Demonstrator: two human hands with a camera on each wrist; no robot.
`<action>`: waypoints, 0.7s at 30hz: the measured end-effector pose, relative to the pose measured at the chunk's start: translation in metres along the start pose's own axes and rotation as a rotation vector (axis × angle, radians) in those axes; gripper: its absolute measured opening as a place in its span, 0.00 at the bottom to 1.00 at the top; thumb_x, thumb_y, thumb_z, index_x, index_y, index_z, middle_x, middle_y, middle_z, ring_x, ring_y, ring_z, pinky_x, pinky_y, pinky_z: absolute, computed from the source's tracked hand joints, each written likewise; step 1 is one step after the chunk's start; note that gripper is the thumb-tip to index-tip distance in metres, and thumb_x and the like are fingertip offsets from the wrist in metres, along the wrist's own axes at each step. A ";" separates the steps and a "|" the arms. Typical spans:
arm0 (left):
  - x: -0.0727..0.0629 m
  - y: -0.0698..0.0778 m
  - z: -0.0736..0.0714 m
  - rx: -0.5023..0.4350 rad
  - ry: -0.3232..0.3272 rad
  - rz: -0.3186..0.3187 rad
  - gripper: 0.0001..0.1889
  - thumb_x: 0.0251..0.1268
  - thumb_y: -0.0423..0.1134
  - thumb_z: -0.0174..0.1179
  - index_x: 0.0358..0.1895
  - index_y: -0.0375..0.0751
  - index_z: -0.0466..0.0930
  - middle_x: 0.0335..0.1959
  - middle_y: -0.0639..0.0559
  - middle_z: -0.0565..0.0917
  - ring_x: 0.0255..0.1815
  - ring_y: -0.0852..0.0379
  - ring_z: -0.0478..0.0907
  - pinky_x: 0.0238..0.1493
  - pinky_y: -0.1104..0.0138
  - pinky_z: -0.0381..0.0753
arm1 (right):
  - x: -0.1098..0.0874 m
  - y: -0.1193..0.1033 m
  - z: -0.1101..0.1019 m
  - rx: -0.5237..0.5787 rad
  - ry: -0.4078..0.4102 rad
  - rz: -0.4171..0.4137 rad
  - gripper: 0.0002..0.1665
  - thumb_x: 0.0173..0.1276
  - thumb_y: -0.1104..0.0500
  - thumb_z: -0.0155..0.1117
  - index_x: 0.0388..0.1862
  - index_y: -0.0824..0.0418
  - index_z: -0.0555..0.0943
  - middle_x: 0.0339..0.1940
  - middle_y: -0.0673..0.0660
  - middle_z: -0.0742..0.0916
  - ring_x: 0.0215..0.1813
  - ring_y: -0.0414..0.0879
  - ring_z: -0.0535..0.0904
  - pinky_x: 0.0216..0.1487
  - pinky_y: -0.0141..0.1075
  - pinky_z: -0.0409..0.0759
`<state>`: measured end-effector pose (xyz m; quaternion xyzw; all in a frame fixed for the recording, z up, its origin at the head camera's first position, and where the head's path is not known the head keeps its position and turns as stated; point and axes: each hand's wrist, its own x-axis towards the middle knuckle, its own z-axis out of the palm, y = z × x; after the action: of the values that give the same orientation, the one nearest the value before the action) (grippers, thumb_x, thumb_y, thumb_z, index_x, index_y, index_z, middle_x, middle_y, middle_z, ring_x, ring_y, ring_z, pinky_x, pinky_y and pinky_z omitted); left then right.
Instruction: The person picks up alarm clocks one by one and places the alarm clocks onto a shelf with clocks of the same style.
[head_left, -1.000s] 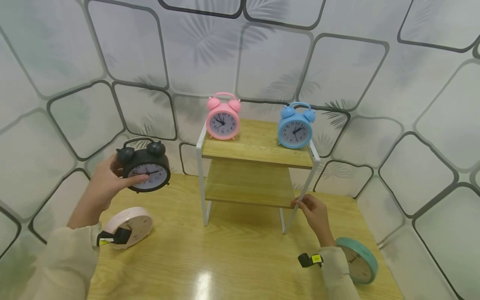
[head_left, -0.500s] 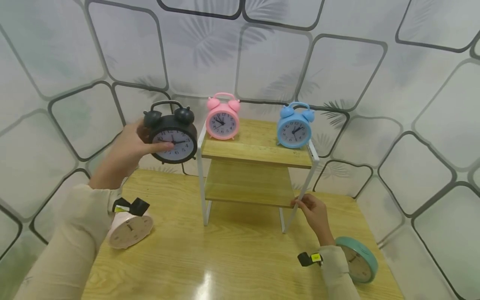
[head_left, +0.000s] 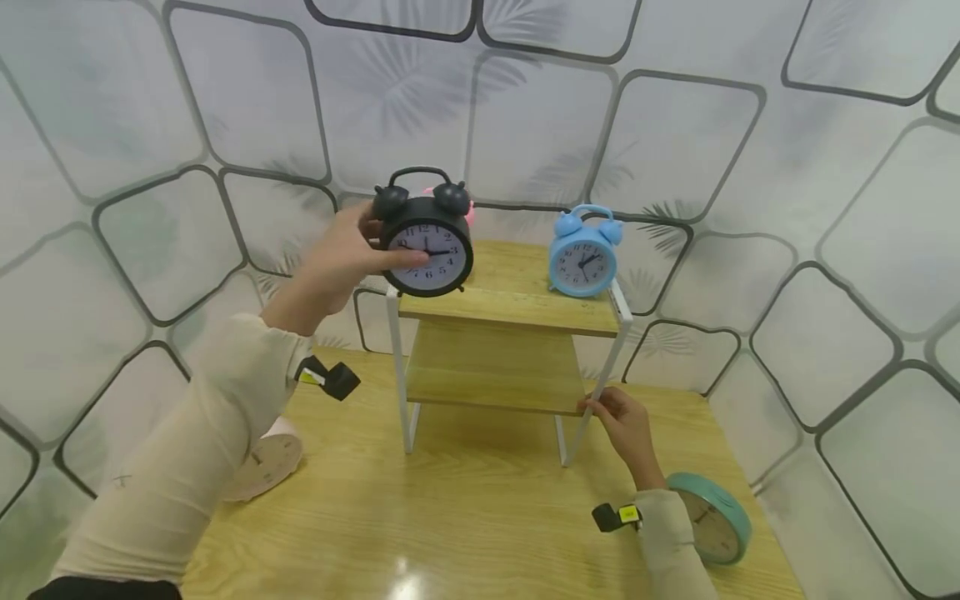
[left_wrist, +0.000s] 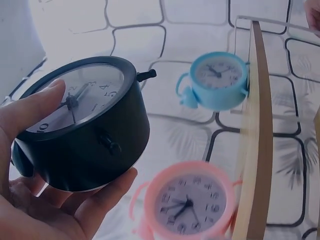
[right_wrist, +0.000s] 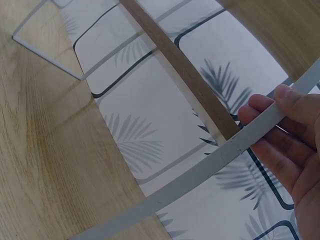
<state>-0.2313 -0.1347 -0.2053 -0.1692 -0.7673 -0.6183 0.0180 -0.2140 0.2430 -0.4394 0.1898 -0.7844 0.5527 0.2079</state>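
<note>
My left hand [head_left: 333, 262] holds a black twin-bell alarm clock [head_left: 438, 215] in the air, thumb across its glass face and fingers behind its body. In the head view this clock hangs in front of the pink alarm clock, hiding most of it; the left wrist view shows the pink alarm clock [left_wrist: 190, 202] whole, apart from the black one. A blue alarm clock [head_left: 583, 262] stands at the right end of the two-tier shelf's top board [head_left: 517, 304]. My right hand [head_left: 626, 429] pinches the shelf's white right front leg [right_wrist: 200, 172] beside the lower board [head_left: 491, 367].
On the wooden table [head_left: 450, 517], a pale pink round clock [head_left: 266, 462] leans at the left, partly behind the left sleeve. A green round clock [head_left: 712, 517] is at the right by the right sleeve. Patterned wall covering [head_left: 540, 133] rises behind the shelf.
My left hand has carried the black alarm clock up and to the right, from beside the shelf to in front of the pink clock. The right hand keeps its grip on the leg.
</note>
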 end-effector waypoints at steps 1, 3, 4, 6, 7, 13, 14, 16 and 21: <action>0.003 0.000 0.004 0.000 -0.009 0.001 0.32 0.51 0.34 0.68 0.61 0.43 0.66 0.49 0.46 0.76 0.50 0.53 0.75 0.49 0.64 0.79 | 0.000 0.000 0.000 0.002 -0.001 0.001 0.03 0.61 0.77 0.58 0.34 0.80 0.77 0.31 0.77 0.83 0.33 0.34 0.84 0.37 0.29 0.83; 0.008 0.002 0.013 -0.008 -0.030 0.001 0.32 0.51 0.34 0.69 0.62 0.44 0.67 0.50 0.45 0.76 0.51 0.52 0.75 0.49 0.61 0.79 | 0.000 0.000 0.000 0.001 -0.003 0.000 0.03 0.61 0.77 0.58 0.34 0.80 0.77 0.31 0.77 0.83 0.33 0.34 0.84 0.37 0.28 0.83; 0.011 0.002 0.017 -0.009 -0.039 0.001 0.32 0.51 0.34 0.69 0.62 0.44 0.67 0.51 0.44 0.76 0.51 0.51 0.75 0.49 0.60 0.79 | 0.000 0.000 0.000 0.002 -0.002 -0.002 0.03 0.61 0.77 0.58 0.34 0.80 0.77 0.31 0.77 0.83 0.33 0.34 0.84 0.37 0.28 0.83; 0.015 0.004 0.026 -0.008 -0.051 -0.002 0.33 0.51 0.34 0.69 0.62 0.44 0.67 0.52 0.43 0.77 0.51 0.50 0.76 0.48 0.58 0.80 | -0.001 0.000 0.000 0.004 0.001 -0.006 0.03 0.61 0.78 0.58 0.33 0.80 0.77 0.31 0.77 0.83 0.33 0.34 0.84 0.37 0.28 0.82; 0.017 0.004 0.030 -0.005 -0.056 -0.005 0.33 0.51 0.33 0.69 0.62 0.44 0.67 0.52 0.42 0.77 0.50 0.50 0.77 0.47 0.57 0.80 | -0.001 0.000 0.000 0.009 0.003 -0.008 0.03 0.61 0.78 0.58 0.33 0.80 0.77 0.31 0.78 0.82 0.33 0.34 0.84 0.37 0.28 0.82; 0.030 -0.001 0.059 -0.058 -0.104 -0.008 0.31 0.50 0.30 0.69 0.60 0.41 0.69 0.50 0.40 0.77 0.50 0.49 0.76 0.49 0.56 0.81 | -0.001 0.001 0.000 0.036 0.001 -0.008 0.03 0.61 0.78 0.57 0.33 0.81 0.76 0.31 0.79 0.82 0.33 0.34 0.84 0.37 0.29 0.83; 0.032 -0.003 0.063 -0.068 -0.114 -0.007 0.31 0.50 0.30 0.69 0.60 0.41 0.69 0.50 0.39 0.77 0.50 0.49 0.76 0.50 0.56 0.81 | -0.001 0.001 0.000 0.037 0.001 -0.007 0.03 0.61 0.78 0.57 0.33 0.81 0.76 0.31 0.79 0.82 0.33 0.34 0.84 0.37 0.29 0.83; 0.036 -0.006 0.072 -0.045 -0.117 -0.012 0.32 0.50 0.31 0.70 0.60 0.41 0.69 0.50 0.40 0.77 0.51 0.50 0.75 0.52 0.58 0.80 | -0.001 0.002 0.000 0.043 -0.001 -0.007 0.03 0.61 0.78 0.57 0.34 0.81 0.76 0.31 0.79 0.82 0.33 0.34 0.84 0.38 0.31 0.83; 0.042 -0.017 0.086 0.044 -0.127 -0.027 0.35 0.48 0.35 0.72 0.62 0.41 0.67 0.51 0.40 0.77 0.53 0.50 0.73 0.59 0.58 0.74 | -0.001 0.006 0.001 0.056 -0.003 -0.014 0.03 0.61 0.78 0.57 0.34 0.80 0.77 0.31 0.78 0.82 0.33 0.34 0.84 0.38 0.32 0.83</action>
<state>-0.2602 -0.0457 -0.2317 -0.1972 -0.7824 -0.5896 -0.0356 -0.2168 0.2444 -0.4450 0.2019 -0.7675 0.5727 0.2055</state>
